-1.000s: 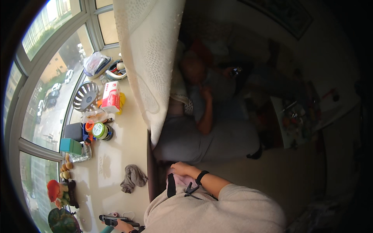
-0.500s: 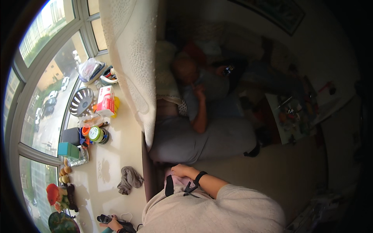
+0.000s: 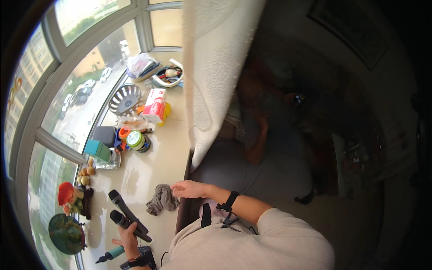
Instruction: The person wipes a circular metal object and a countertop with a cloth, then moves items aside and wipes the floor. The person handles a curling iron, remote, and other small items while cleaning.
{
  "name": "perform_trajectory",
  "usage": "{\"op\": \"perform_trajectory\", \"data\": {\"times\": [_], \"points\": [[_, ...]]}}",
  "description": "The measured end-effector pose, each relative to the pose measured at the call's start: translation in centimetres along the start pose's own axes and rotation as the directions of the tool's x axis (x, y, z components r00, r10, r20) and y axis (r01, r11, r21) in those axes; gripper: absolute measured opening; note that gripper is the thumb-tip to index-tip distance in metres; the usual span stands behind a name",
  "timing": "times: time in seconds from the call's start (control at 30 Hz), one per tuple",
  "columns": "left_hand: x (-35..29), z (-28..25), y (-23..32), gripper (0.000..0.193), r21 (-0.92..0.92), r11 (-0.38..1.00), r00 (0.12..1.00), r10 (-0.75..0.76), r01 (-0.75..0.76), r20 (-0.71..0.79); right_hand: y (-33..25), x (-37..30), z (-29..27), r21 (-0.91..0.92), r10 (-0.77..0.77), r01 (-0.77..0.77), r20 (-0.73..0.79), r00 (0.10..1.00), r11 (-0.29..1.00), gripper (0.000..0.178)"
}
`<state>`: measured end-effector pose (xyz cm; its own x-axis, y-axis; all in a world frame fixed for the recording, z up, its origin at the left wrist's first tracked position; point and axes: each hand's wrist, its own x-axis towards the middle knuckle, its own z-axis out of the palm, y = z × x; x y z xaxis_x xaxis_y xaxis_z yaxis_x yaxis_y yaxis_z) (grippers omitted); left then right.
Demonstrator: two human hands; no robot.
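**Black, wand-shaped microphones (image 3: 130,213) in the left hand (image 3: 128,237), over a glossy cream windowsill (image 3: 167,146)**

The two microphones are long, tapering cylinders with rounded heads, lying side by side at a slant, heads toward the windows. The left hand is closed around them, its thumb laid across a handle. Whether they touch the sill below cannot be told. Just beside this hand lies a teal cylinder with a narrow dark tip (image 3: 112,254); a dark, angular device (image 3: 143,257) near the wrist is partly hidden.

The right hand (image 3: 193,189) is stretched toward the sill's inner edge, fingers extended and loosely spread, gripping nothing. Its fingertips lie at the border of a crumpled, grey-brown soft cloth (image 3: 161,200); contact cannot be made out. The cloth forms a low heap of folds, near the microphone heads but apart from them.

Farther along the sill stand a red-capped, mushroom-shaped figurine (image 3: 66,193), small tan rounded objects (image 3: 85,174), crinkled silver foil (image 3: 109,161), a smooth teal box (image 3: 97,150), a round jar with a green-rimmed lid (image 3: 136,140), a white-and-red rectangular carton (image 3: 155,105) and a grey, slotted, round basket (image 3: 125,99). A cream, lace-patterned curtain (image 3: 218,67) hangs beyond, its weave raised in small dots.
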<state>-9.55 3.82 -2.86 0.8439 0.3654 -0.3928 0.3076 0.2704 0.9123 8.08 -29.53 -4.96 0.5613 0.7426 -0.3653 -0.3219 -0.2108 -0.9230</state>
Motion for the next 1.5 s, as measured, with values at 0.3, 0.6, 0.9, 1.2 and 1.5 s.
{"op": "perform_trajectory", "data": {"times": [0.3, 0.6, 0.9, 1.2, 1.5], "points": [[1.7, 14.5, 9.5, 0.041, -0.314, 0.936, 0.960, 0.223, -0.161, 0.170, -10.9, 3.5, 6.8, -0.160, -0.469, 0.461, -0.015, 0.883, 0.873, 0.079], [5.7, 17.0, 10.9, 0.045, -0.496, 0.850, 0.975, 0.221, -0.180, 0.024, -11.0, 5.0, 3.8, -0.424, -0.585, 0.541, 0.032, 0.810, 0.726, 0.098], [11.6, 16.2, 10.4, 0.023, -0.539, 0.809, 0.957, 0.098, -0.237, -0.273, -12.9, 10.8, 4.0, -0.791, -0.637, 0.395, 0.009, 0.771, 0.466, 0.105], [9.4, 8.4, 12.2, 0.032, -0.608, 0.700, 0.924, 0.227, -0.374, -0.307, -18.0, 25.0, 0.2, 0.134, -0.272, 0.252, 0.167, 0.948, 0.959, 0.091], [-16.7, 5.9, -8.3, 0.019, -0.463, 0.747, 0.289, -0.364, -0.477, -0.885, -22.5, 52.1, -18.5, -0.419, 0.059, -0.254, -0.425, 0.904, 0.872, 0.028]]}}
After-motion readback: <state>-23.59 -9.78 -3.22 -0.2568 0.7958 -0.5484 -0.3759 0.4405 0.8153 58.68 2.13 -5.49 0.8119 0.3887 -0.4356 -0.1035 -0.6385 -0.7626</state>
